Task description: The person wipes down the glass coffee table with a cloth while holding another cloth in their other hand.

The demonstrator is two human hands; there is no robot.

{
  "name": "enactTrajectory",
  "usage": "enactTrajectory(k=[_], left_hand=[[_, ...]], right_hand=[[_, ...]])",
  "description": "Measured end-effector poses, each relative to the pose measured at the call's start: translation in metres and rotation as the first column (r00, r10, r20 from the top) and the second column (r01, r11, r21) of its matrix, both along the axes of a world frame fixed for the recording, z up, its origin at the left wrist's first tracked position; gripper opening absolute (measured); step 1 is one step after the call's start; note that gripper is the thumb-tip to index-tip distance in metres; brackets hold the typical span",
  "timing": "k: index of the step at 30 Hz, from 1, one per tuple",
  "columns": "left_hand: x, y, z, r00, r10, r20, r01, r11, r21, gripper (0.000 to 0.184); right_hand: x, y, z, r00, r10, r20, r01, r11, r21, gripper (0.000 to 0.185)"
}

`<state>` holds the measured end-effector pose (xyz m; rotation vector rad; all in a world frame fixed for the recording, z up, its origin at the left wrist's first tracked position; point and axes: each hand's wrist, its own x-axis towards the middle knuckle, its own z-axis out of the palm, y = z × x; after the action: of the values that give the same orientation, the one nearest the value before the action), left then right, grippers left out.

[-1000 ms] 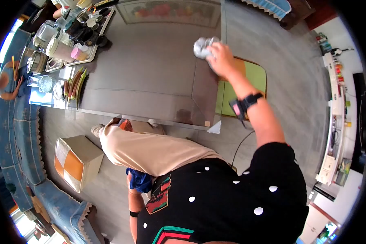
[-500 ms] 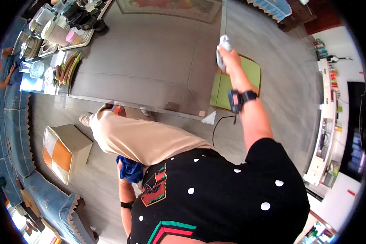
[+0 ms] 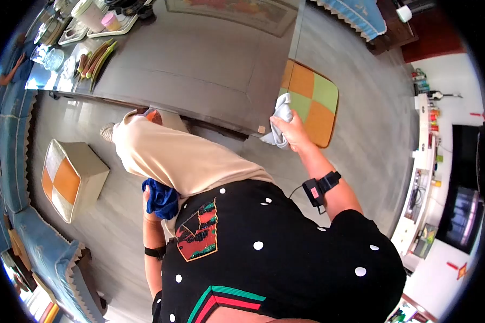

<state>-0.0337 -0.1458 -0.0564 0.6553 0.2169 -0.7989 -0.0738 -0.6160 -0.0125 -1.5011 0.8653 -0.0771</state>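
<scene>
My right hand (image 3: 292, 131) grips a light grey cloth (image 3: 281, 114) at the near right corner of the dark glass-topped table (image 3: 194, 59). The cloth is bunched and hangs over the table's edge. Down by my thigh, my left hand (image 3: 146, 195) is closed around a crumpled dark blue cloth (image 3: 161, 198), which hides most of its fingers.
Long pods (image 3: 98, 60), a glass jar (image 3: 54, 58) and a tray with a pink cup (image 3: 111, 21) stand on the table's left end. A checkered stool (image 3: 322, 110) is beside the table; a cube stool (image 3: 73, 177) stands left, near the blue sofa (image 3: 43, 237).
My right hand has come back toward me with the grey cloth, from along the table's right edge to its near corner. The blue cloth stays in my left hand. The view has shifted.
</scene>
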Motion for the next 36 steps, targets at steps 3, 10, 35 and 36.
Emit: enactTrajectory(k=[3,10,35,36], left_hand=[[-0.007,0.003,-0.008,0.998,0.053,0.031,-0.054,0.997,0.062,0.063],[-0.013,0.015,-0.021,0.998,0.055,-0.042,-0.052,0.996,0.067,0.069],[-0.011,0.009,-0.008,0.998,0.055,-0.041,-0.052,0.995,0.087,0.066],[-0.012,0.010,-0.008,0.997,0.060,-0.047,-0.055,0.994,0.097,0.066]], right_hand=[[-0.012,-0.004,-0.007,0.998,0.040,0.039,-0.035,0.994,-0.105,0.062],[-0.011,-0.060,0.031,0.995,-0.071,0.075,0.091,0.942,-0.322,0.056],[0.057,0.002,0.020,0.720,0.670,-0.181,-0.342,0.116,-0.933,0.059],[0.068,0.010,0.019,0.646,0.746,-0.163,-0.347,0.097,-0.933,0.060]])
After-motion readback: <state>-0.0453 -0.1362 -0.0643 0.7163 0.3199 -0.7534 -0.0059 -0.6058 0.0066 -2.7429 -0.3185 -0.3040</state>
